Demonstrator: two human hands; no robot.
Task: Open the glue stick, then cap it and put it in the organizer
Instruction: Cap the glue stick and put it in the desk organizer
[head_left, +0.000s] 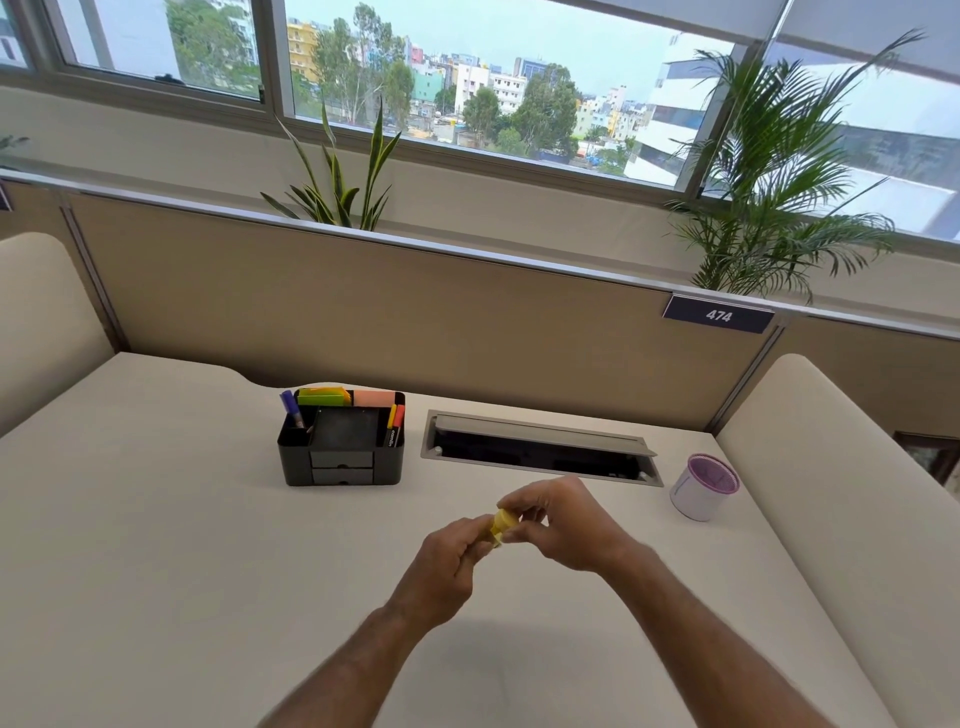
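A small yellow glue stick (500, 526) is held above the middle of the desk between both hands. My left hand (448, 569) wraps around its lower body, which is mostly hidden in the fist. My right hand (558, 522) pinches the yellow cap end with thumb and fingertips. Whether the cap is seated or loose cannot be told. The black desk organizer (341, 465) stands behind and to the left, holding markers, sticky notes and two small drawers, with an open middle compartment.
A grey cable hatch (540, 448) with its lid raised is set into the desk behind my hands. A white and purple mesh cup (702, 488) stands at the right. A beige partition and plants line the back, and cushioned dividers flank both sides.
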